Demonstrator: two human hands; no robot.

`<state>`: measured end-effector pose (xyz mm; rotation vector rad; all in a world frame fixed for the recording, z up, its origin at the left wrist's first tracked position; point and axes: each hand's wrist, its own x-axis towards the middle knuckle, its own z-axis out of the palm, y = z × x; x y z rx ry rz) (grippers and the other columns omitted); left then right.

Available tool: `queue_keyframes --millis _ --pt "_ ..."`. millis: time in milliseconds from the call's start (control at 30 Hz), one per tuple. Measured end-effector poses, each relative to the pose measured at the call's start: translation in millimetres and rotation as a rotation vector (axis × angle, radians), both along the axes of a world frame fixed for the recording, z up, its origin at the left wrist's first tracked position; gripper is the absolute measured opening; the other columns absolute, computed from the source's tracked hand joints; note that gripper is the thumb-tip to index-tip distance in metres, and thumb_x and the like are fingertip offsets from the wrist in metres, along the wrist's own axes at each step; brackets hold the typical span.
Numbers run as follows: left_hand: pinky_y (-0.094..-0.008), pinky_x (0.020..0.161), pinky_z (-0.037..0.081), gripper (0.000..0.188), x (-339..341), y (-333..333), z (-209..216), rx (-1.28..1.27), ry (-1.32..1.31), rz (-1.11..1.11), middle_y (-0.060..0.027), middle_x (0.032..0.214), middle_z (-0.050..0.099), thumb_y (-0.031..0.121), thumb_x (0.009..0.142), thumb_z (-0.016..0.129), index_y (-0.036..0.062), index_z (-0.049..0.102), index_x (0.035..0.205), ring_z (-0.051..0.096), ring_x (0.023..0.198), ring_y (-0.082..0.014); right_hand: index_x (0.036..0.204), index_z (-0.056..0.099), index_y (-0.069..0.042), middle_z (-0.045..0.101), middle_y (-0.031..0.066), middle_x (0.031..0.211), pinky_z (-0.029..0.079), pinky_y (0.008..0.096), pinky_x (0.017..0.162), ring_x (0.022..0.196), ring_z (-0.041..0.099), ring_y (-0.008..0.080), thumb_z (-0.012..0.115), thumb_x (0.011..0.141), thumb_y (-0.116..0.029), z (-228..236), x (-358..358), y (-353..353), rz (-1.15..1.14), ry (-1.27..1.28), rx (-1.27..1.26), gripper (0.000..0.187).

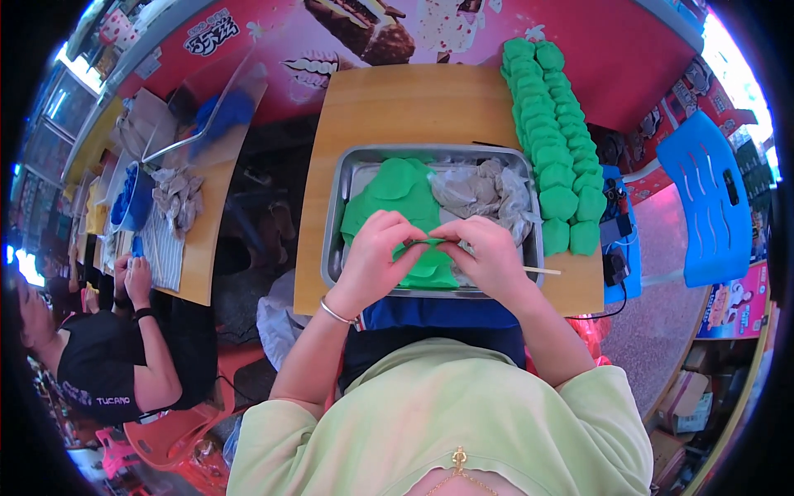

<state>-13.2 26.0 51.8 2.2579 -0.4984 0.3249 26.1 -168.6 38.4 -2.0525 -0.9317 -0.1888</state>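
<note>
Over a metal tray (332, 223), both my hands meet at their fingertips. My left hand (374, 258) and my right hand (488, 255) pinch the edge of a thin green petal-like piece (428, 258) between thumbs and forefingers. Just beyond my hands, a loose pile of similar flat green pieces (392, 188) covers the tray's left half. On the right half lies a clear plastic bag with greyish-beige soft material (480, 190). A thin pale stick (542, 270) pokes out past the tray's right rim beside my right wrist. Whatever lies under my fingers is hidden.
Two long overlapping rows of rounded green pieces (552, 155) run along the right edge of the wooden table (397, 99). Further right are a blue chair (703, 198) and black chargers with cables (614, 266). At left, another person (107, 355) works at a second table (217, 186).
</note>
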Motion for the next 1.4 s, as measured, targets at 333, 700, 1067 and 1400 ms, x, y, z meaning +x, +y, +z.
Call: queue_keyframes --millis 333,700,1067,1400 --pt "-0.0271 0.059 0.042 0.026 -18 -21 -15 -0.359 -0.111 0.265 -0.0074 0.085 0.053 0.005 0.071 0.074 0.0035 0.055 0.088 0.05 0.07 -0.0179 0.097 0.065 -0.001 0.064 0.0006 0.082 0.044 0.0197 0.063 0.073 0.055 0.0042 0.064 0.082 -0.001 -3 -1 4 -0.042 0.766 0.579 0.015" --pt "-0.0225 0.065 0.044 0.01 -19 -17 -28 -0.846 0.327 0.068 -0.0041 0.088 0.058 0.005 0.085 0.063 -0.0011 0.063 0.093 0.054 0.078 -0.0083 0.084 0.055 -0.007 0.059 -0.004 0.075 0.038 0.0168 0.059 0.064 0.047 0.0003 0.062 0.086 -0.006 1 -7 8 -0.031 0.875 0.689 0.008" --pt "-0.0195 0.064 0.039 0.005 -22 -13 -37 -0.956 0.5 0.002 0.0019 0.079 0.057 0.003 0.081 0.067 0.0005 0.064 0.084 0.049 0.074 -0.0036 0.095 0.055 -0.005 0.06 -0.0022 0.082 0.04 0.0172 0.063 0.07 0.052 0.0025 0.063 0.084 -0.005 -7 -4 7 0.014 0.968 0.64 0.014" --pt "-0.0187 0.062 0.038 0.013 -20 -34 -38 -1.253 0.542 0.094 0.0046 0.071 0.057 0.003 0.081 0.068 0.0067 0.059 0.072 0.049 0.066 -0.0023 0.085 0.048 -0.008 0.049 -0.0026 0.077 0.04 0.0225 0.064 0.07 0.045 0.0081 0.085 0.062 -0.019 -7 -17 14 0.002 0.459 0.251 0.044"
